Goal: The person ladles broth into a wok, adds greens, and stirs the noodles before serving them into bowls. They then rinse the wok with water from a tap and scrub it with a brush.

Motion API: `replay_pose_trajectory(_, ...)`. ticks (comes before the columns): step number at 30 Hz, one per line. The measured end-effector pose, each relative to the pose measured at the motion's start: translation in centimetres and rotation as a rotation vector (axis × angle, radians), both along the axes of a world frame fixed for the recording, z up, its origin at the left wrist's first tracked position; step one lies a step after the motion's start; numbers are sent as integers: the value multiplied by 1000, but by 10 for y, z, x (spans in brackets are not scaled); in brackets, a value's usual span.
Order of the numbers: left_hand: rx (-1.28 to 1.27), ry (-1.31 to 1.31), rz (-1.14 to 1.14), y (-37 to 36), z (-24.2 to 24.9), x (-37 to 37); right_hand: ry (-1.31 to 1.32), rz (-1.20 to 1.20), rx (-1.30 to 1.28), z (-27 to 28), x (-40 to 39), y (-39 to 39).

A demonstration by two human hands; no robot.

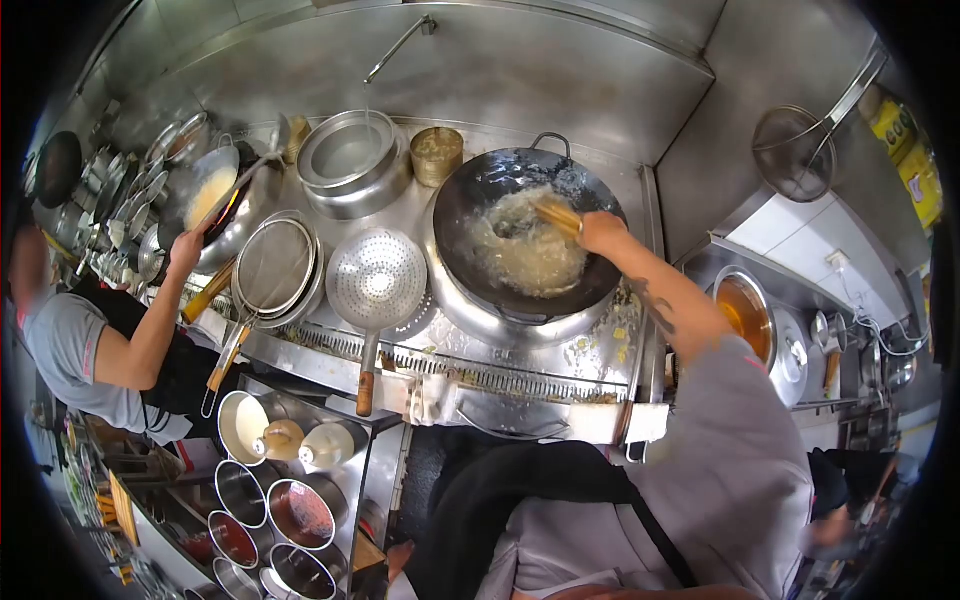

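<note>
My right hand (603, 234) is closed round a bamboo wok brush (560, 217), its far end in the cloudy, foamy liquid of a black wok (468, 185). The wok sits on a steel burner ring, with a loop handle at its far side. A small patch of skin at the lower edge, beside my dark apron, seems to be my left hand (400, 556); its fingers are not clear. Left of the wok lies a large perforated ladle (376, 278) with a wooden handle.
A co-worker's hand (187, 246) holds a ladle over another wok at left. Round strainers (273, 265), a steel pot (352, 200) under a tap and a rusty tin (437, 158) stand nearby. Sauce containers (241, 425) are lower left; a bowl of amber liquid (742, 310) is at right.
</note>
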State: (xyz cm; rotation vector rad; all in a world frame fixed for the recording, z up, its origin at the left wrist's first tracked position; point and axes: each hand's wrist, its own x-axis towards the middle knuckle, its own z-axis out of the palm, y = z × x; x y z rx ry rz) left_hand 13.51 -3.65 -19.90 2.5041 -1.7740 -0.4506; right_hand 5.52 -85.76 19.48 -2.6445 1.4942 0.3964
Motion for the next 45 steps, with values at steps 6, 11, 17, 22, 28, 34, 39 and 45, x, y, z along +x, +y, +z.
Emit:
replay_pose_trajectory(6,-42,-39,10,-1,-5,18,-219,86,9,-42,-37,24)
replay_pose_trajectory(11,-8,-17,16,7,7,18,-317,34,-11,-40,7,-18)
replay_pose_trajectory(17,-1,35,9,4,8,11,-212,191,103,-32,30,75)
replay_pose_trajectory(22,4,76,25,12,-3,0,-16,277,27,-12,26,33)
replay_pose_trajectory(28,-9,105,33,-1,-1,4,-69,174,-55,-57,46,38)
replay_pose_trajectory(34,-50,124,50,1,0,-2,-31,162,33,-6,47,18)
replay_pose_trajectory(39,-99,126,55,-7,-3,9,-125,205,-16,-48,30,43)
replay_pose_trajectory(45,-126,140,65,2,4,6,-139,10,-10,-12,17,2)
